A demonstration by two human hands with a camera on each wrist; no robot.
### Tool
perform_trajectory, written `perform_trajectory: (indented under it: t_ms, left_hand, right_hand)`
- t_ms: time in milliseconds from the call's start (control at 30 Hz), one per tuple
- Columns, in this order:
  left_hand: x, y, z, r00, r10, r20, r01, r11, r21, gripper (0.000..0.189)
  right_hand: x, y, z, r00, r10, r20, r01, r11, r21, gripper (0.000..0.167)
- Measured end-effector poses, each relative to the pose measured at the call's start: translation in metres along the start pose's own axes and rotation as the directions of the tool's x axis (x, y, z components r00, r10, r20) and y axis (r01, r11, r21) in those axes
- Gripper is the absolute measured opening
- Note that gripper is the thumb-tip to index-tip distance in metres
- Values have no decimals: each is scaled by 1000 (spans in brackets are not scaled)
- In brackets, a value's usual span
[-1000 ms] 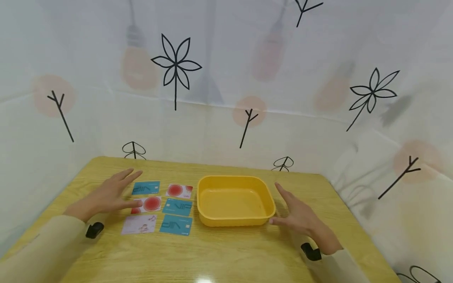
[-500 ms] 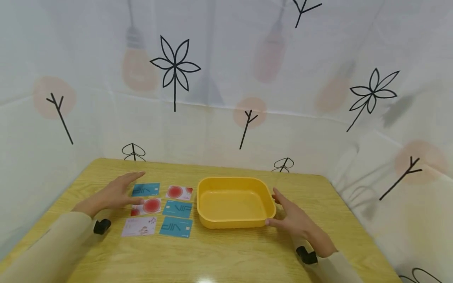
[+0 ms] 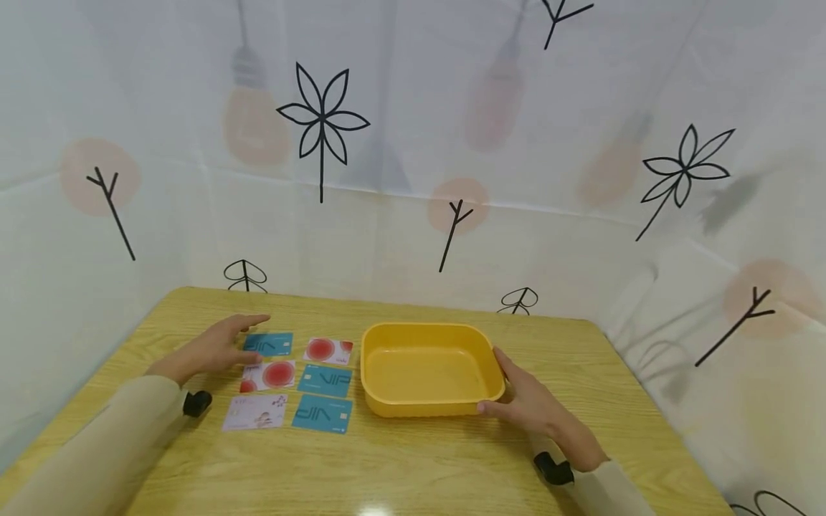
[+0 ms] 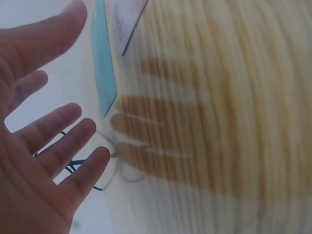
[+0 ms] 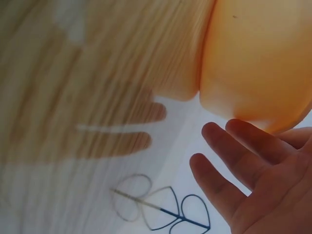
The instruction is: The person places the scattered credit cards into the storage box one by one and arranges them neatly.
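A yellow plastic basin [image 3: 426, 409] with nothing in it sits mid-table in the head view. My right hand [image 3: 534, 400] is at its right end, thumb by the front corner and index finger along the side rim; the right wrist view shows the other fingers extended beside the basin wall. Left of the basin, several cards lie flat in two columns: blue VIP cards [image 3: 322, 414], white cards with red circles [image 3: 328, 350] and a pale pink card [image 3: 255, 412]. My left hand [image 3: 216, 348] hovers with spread fingers at the back-left blue card [image 3: 274, 345], holding nothing.
The wood-grain table [image 3: 400, 473] reaches back to a white curtain [image 3: 387, 236] printed with flowers and twigs, which also hangs at both sides. Each wrist carries a black device [image 3: 553, 469] at the sleeve end.
My right hand has come leftward to the basin's right rim. My left hand has shifted slightly right over the left column of cards. Basin and cards stay in place.
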State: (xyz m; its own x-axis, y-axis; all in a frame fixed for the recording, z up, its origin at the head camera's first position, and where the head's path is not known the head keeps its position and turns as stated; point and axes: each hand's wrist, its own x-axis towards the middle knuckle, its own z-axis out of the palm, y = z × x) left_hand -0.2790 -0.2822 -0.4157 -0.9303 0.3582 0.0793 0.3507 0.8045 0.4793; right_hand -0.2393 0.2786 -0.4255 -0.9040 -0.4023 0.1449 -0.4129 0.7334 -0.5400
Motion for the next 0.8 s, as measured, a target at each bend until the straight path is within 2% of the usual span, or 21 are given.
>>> perform_trajectory:
  t_ms: [267, 400, 633, 800]
  left_hand:
    - [9, -1, -2, 999, -9, 38, 10, 1000, -8, 72]
    - [15, -3, -1, 999, -6, 50, 4, 1000, 27, 68]
    - [20, -8, 0, 997, -35, 68, 30, 997, 70, 58]
    - [22, -6, 0, 996, -48, 69, 42, 996, 75, 47]
  right_hand:
    - [0, -2, -1, 999, 32, 1, -32, 999, -11, 110]
    - [-1, -2, 0, 999, 39, 2, -39, 999, -6, 110]
    - [-1, -4, -1, 999, 25, 21, -26, 999, 45, 108]
    - [-1, -4, 0, 1000, 19, 22, -21, 998, 67, 105]
